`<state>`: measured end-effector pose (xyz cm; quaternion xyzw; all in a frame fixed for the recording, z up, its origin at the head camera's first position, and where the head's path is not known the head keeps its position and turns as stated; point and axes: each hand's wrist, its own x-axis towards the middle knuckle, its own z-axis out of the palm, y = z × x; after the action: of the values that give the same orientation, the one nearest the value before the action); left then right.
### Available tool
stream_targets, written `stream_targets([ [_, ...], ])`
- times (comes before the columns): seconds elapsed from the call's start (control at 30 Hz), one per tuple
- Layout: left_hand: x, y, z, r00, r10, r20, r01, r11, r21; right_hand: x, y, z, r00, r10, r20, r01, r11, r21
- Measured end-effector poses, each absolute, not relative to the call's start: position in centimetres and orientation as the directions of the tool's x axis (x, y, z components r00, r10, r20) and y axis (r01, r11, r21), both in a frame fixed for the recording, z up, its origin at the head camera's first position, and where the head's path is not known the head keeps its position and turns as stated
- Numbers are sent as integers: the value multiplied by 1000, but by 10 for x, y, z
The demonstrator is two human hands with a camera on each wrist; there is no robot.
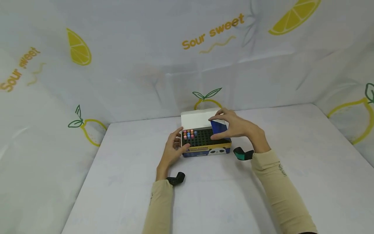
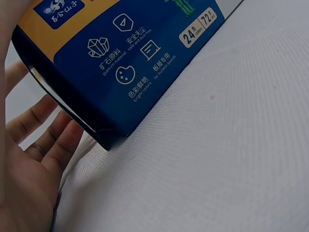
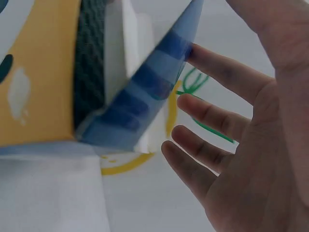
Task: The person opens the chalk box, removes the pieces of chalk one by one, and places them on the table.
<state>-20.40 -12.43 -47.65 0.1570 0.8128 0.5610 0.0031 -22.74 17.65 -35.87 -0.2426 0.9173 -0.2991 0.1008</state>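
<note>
Blue-and-yellow cardboard box [image 1: 201, 152] on white cloth-covered tabletop [image 1: 210, 198]; coloured sticks [image 1: 188, 132] in left part of black holed insert [image 1: 203, 138]. Left hand [image 1: 171, 149] grips left end, probably steadying. Right hand's [image 1: 238, 125] fingers spread, index touching blue cardboard flap [image 1: 218, 127].

Your head view's bright, evenly lit; soft shadow on the table [image 1: 204, 201] near 5 o'clock. Your right wrist view's dimmer, box [image 3: 48, 96] at 10 o'clock blurred. Left wrist: print [image 2: 125, 75] sharp.

High forward-down head view, close wrist views, one shared box [image 1: 201, 151]
</note>
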Motion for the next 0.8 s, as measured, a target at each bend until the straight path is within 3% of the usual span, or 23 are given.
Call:
stream_targets([
  [0.2,-206,-124,-482,-946,246,212,285,315,906,-214,210,-348,-906,-422,16,-343,715,-609],
  [0.43,-205,-127,-482,-946,246,212,288,332,898,-199,253,-359,-954,-294,-62,-189,746,-639],
  [0.8,-205,-125,-481,-948,248,201,276,317,907,-194,258,-404,-954,-288,-79,-168,737,-655],
])
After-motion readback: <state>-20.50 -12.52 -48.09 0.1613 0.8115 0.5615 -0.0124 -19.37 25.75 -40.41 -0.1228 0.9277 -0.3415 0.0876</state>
